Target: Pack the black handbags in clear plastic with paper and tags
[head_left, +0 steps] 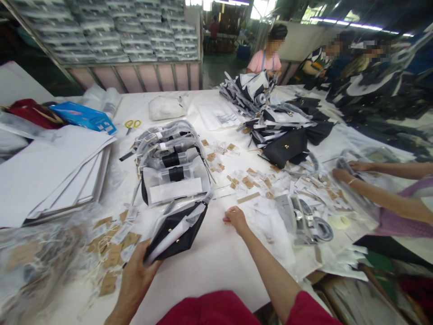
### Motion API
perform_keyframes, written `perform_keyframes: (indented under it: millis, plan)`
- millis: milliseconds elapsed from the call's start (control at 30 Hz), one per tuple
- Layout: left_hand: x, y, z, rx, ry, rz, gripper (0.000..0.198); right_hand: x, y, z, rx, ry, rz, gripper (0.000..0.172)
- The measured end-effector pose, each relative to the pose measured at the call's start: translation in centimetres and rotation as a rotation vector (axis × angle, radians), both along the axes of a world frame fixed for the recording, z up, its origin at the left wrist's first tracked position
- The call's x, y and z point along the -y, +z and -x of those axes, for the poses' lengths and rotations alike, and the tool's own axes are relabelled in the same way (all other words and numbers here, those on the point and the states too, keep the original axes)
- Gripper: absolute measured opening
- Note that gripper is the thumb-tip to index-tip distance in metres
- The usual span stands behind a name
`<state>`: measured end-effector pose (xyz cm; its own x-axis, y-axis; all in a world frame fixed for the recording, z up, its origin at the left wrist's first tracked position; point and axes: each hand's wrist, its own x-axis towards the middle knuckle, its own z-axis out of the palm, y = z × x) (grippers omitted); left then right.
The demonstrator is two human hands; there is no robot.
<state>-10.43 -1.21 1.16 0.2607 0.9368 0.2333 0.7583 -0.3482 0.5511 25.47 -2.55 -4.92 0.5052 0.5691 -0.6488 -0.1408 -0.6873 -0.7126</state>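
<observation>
Black bag (189,234) is at the near side of the tabletop (206,275), a bit left of the middle, tilted, with a white-wrapped strip lying diagonally across it. Going left to right: far left there's something dark red (35,113) next to a blue box (83,116), and nearer than those a messy stack of big white sheets (57,167). Near left is a blurry heap of clear plastic (37,266), then a scatter of brown tags (113,257) with strings. Yellow-handled scissors (132,123) lie farther back.

Then the hands: the left hand (140,266) has the black bag gripped by its near left end. Just beyond the bag is a row of wrapped bags (176,174) packed close together, with a white packet (165,109) behind them. The right hand (237,219) is over the tabletop right of the black bag, well apart from it, fingers curled in narrow; can't tell if anything tiny is pinched there.

Farther right, more loose tags (248,182), a pile of black bags (286,146) behind those, and what looks like a tape dispenser (302,214) nearer. At the right edge, a co-worker's hands (344,175) are on some blurry plastic.
</observation>
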Motion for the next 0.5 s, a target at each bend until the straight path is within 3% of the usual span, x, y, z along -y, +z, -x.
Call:
perform_keyframes:
  millis: [133, 233, 500]
  plan:
    - [-0.1, 0.1, -0.1, 0.034, 0.032, 0.039, 0.045, 0.5, 0.2, -0.1, -0.116, -0.013, 0.012, 0.021]
    - [-0.3, 0.3, 0.0, 0.049, 0.057, 0.082, 0.047, 2.3, 0.3, 0.4, -0.136, 0.015, 0.066, 0.016]
    - [-0.4, 0.9, -0.3, 0.047, 0.083, 0.097, 0.051, 13.7, 0.9, 4.1, -0.261, 0.046, 0.214, 0.009]
